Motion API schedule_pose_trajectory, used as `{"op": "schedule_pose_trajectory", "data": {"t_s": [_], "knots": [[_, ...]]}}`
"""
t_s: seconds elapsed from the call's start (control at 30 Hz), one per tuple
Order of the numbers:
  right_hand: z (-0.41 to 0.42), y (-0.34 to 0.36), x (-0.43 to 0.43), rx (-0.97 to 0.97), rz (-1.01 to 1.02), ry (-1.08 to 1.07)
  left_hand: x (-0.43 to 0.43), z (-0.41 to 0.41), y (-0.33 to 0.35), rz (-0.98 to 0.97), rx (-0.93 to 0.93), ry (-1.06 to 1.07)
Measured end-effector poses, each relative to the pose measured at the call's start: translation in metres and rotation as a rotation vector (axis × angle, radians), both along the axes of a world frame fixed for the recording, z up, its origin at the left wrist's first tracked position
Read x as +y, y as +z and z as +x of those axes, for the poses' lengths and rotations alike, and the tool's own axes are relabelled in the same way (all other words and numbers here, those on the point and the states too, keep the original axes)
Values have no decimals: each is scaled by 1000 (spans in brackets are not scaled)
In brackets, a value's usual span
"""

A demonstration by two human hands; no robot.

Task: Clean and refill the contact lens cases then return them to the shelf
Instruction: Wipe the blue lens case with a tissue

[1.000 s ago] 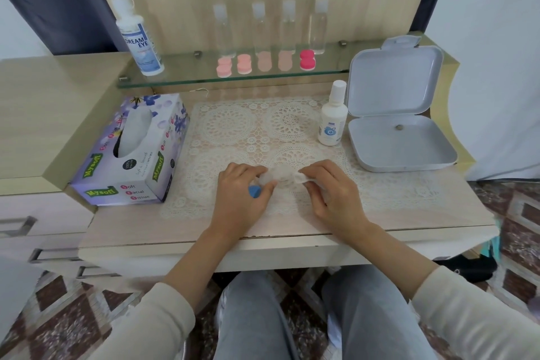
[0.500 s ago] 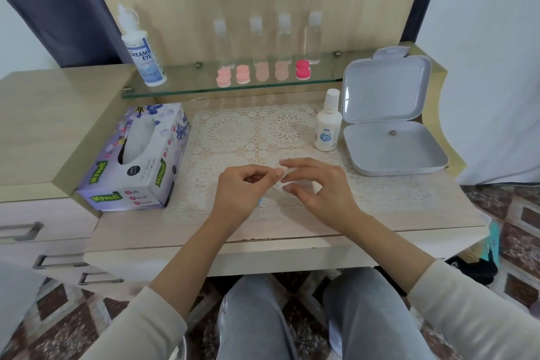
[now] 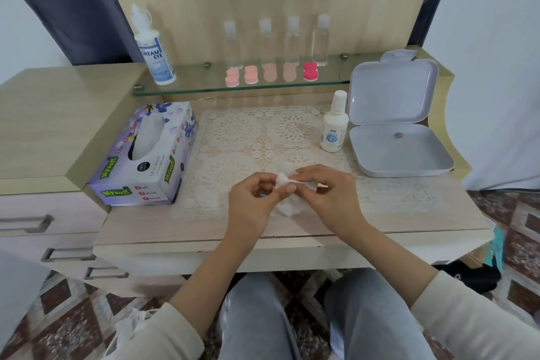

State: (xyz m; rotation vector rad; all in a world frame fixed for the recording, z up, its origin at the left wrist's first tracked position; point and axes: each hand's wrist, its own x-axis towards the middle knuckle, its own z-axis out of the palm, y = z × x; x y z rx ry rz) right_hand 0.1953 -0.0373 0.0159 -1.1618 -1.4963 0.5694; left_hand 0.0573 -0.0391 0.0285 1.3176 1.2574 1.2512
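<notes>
My left hand [image 3: 252, 199] is curled round a small contact lens case [image 3: 263, 195]; only a sliver of its blue shows under the fingers. My right hand [image 3: 328, 196] pinches a white tissue [image 3: 284, 179], whose bunched tip sits between both hands' fingertips while the rest hangs down to the lace mat [image 3: 239, 131]. On the glass shelf [image 3: 336, 83] stands a row of several pink lens cases [image 3: 251, 75], the rightmost a brighter pink case [image 3: 310, 71]. A small white solution bottle [image 3: 334, 126] stands on the mat to the right.
A tissue box [image 3: 146, 155] lies at the left. An open grey box [image 3: 400, 152] sits at the right. A tall Dream Eye bottle [image 3: 155, 58] and several clear bottles [image 3: 292, 41] stand on the shelf. Drawer handles are at the lower left.
Both hands rose a little off the mat and came together. The tissue is now bunched into a tip between the fingertips, and less of the blue case shows.
</notes>
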Motion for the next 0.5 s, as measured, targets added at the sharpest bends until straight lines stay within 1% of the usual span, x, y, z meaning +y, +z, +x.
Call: {"op": "schedule_pose_trajectory", "data": {"t_s": [0.13, 0.27, 0.37, 0.5], "knots": [[0, 5, -5, 48, -87, 28, -4, -3, 0, 12, -66, 15], [4, 9, -5, 89, -158, 12, -2, -11, 2, -22, -97, 6], [9, 11, -2, 134, -221, 31, 3, -20, -1, -65, -73, 36], [15, 12, 1, 43, -293, 37, 8, -28, 0, -107, 13, -56]]}}
